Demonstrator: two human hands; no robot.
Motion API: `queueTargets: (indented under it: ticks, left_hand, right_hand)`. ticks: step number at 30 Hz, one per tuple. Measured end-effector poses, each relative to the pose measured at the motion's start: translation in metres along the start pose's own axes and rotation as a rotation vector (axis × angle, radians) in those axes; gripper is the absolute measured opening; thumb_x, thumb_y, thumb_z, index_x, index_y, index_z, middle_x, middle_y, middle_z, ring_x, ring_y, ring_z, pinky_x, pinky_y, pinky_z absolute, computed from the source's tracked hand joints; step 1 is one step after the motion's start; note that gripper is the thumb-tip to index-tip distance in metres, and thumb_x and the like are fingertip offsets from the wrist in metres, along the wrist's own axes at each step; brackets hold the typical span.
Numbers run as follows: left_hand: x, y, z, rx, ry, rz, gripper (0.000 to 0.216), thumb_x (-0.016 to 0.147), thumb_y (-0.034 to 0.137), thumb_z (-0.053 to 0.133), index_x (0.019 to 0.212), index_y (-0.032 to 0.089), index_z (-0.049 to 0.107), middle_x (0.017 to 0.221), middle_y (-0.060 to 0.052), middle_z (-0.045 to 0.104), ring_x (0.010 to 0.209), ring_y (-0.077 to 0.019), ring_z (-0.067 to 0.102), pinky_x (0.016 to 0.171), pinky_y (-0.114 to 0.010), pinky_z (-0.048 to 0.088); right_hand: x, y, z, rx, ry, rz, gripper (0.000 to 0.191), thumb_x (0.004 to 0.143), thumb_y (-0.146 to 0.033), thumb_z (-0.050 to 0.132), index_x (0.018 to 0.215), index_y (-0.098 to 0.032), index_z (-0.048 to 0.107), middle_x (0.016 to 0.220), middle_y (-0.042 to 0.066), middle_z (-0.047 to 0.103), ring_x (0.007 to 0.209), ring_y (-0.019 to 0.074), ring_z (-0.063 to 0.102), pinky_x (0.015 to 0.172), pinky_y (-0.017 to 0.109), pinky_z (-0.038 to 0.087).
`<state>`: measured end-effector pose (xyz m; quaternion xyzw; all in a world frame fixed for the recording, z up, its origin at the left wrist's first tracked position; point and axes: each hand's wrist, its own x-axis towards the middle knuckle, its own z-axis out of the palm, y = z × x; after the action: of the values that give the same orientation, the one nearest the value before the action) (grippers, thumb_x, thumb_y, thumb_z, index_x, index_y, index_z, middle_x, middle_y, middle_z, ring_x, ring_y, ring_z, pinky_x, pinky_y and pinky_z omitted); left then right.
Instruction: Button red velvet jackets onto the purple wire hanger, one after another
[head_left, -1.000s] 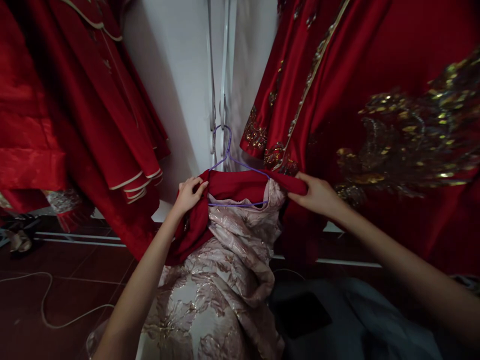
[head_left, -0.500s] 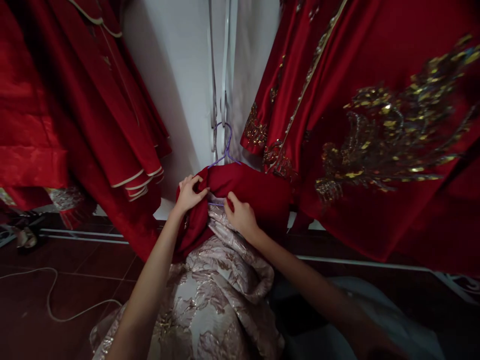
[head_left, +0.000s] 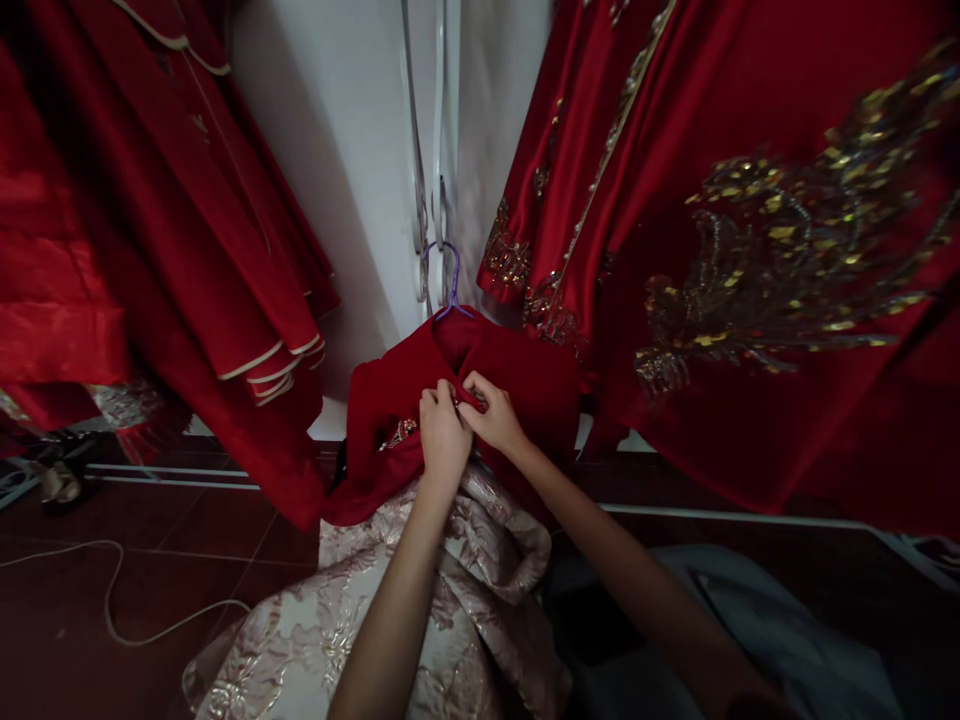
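A red jacket [head_left: 525, 370] hangs on a purple hanger [head_left: 453, 285], whose hook is caught on a white metal rack. Its two front edges meet below the collar. There my left hand [head_left: 444, 425] pinches one edge, and my right hand [head_left: 491, 410] grips the other right beside it. The fingertips nearly touch, and whatever fastening lies between them is hidden. A beaded ornament [head_left: 399, 434] shows on the jacket's left front. Under the jacket, a shiny pale pink and silver brocade garment [head_left: 300, 640] spills downward over my lap area.
Red garments with cream piping [head_left: 225, 250] hang at the left. Red clothing with gold sequin embroidery [head_left: 787, 270] hangs at the right. A white cable [head_left: 112, 600] lies on the dark tiled floor [head_left: 180, 570]. Low white rack bars [head_left: 697, 516] run behind.
My left hand has moved right, drawing the jacket's left front across to meet the other side. The pale lining and the hanger bar between them are now covered.
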<state>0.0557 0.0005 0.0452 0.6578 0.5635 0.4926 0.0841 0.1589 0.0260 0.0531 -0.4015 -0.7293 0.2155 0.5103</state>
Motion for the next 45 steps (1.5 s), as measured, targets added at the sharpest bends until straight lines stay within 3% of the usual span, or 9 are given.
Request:
queueTargets:
  ticks: [4, 10, 16, 20, 28, 45]
  left_hand:
    - [-0.001, -0.011, 0.000, -0.282, -0.066, -0.002, 0.032, 0.068, 0.006, 0.054, 0.096, 0.020, 0.048, 0.092, -0.007, 0.057, 0.086, -0.0189, 0.058, 0.081, -0.034, 0.046]
    - [-0.008, -0.034, 0.007, -0.660, 0.065, -0.161, 0.023, 0.073, 0.023, 0.060, 0.092, 0.017, 0.051, 0.087, -0.006, 0.064, 0.082, -0.0140, 0.062, 0.078, -0.029, 0.049]
    - [-0.006, -0.035, -0.003, -0.581, -0.057, -0.048, 0.015, 0.074, 0.023, 0.059, 0.088, 0.017, 0.056, 0.088, -0.004, 0.063, 0.082, -0.0133, 0.061, 0.079, -0.027, 0.048]
    - [-0.005, -0.031, -0.016, -0.483, -0.117, 0.020, 0.013, 0.077, 0.024, 0.057, 0.088, 0.019, 0.055, 0.088, -0.003, 0.065, 0.082, -0.0135, 0.062, 0.076, -0.026, 0.049]
    - [-0.004, -0.012, -0.038, -0.220, -0.225, 0.175, 0.014, 0.077, 0.023, 0.056, 0.090, 0.022, 0.061, 0.092, -0.002, 0.068, 0.083, -0.0162, 0.064, 0.076, -0.028, 0.049]
    - [-0.002, -0.012, -0.031, -0.148, -0.159, 0.128, 0.013, 0.080, 0.028, 0.054, 0.087, 0.021, 0.062, 0.086, -0.003, 0.069, 0.075, -0.0159, 0.065, 0.071, -0.028, 0.050]
  right_hand:
    - [-0.001, 0.010, -0.007, 0.265, -0.049, 0.054, 0.018, 0.063, -0.020, 0.051, 0.078, -0.022, 0.042, 0.072, -0.004, 0.047, 0.069, 0.0122, 0.049, 0.065, 0.023, 0.041]
    - [-0.013, 0.019, -0.009, 0.456, -0.096, 0.200, 0.020, 0.073, -0.031, 0.054, 0.091, -0.022, 0.053, 0.086, 0.001, 0.056, 0.080, 0.0130, 0.054, 0.068, 0.024, 0.045]
    - [-0.015, 0.022, -0.005, 0.398, -0.060, 0.118, 0.022, 0.073, -0.034, 0.062, 0.090, -0.022, 0.057, 0.090, 0.003, 0.060, 0.083, 0.0137, 0.057, 0.074, 0.026, 0.048]
    - [-0.017, 0.019, -0.008, 0.341, -0.065, 0.103, 0.025, 0.074, -0.037, 0.062, 0.093, -0.022, 0.058, 0.091, 0.004, 0.062, 0.085, 0.0148, 0.059, 0.070, 0.026, 0.051]
    - [-0.024, 0.004, -0.009, 0.190, 0.086, 0.072, 0.022, 0.076, -0.037, 0.060, 0.090, -0.022, 0.061, 0.092, 0.006, 0.066, 0.083, 0.0178, 0.063, 0.060, 0.026, 0.054]
    - [-0.029, 0.004, -0.007, 0.236, 0.123, 0.088, 0.024, 0.075, -0.037, 0.062, 0.095, -0.023, 0.066, 0.100, 0.005, 0.068, 0.089, 0.0206, 0.065, 0.068, 0.032, 0.057]
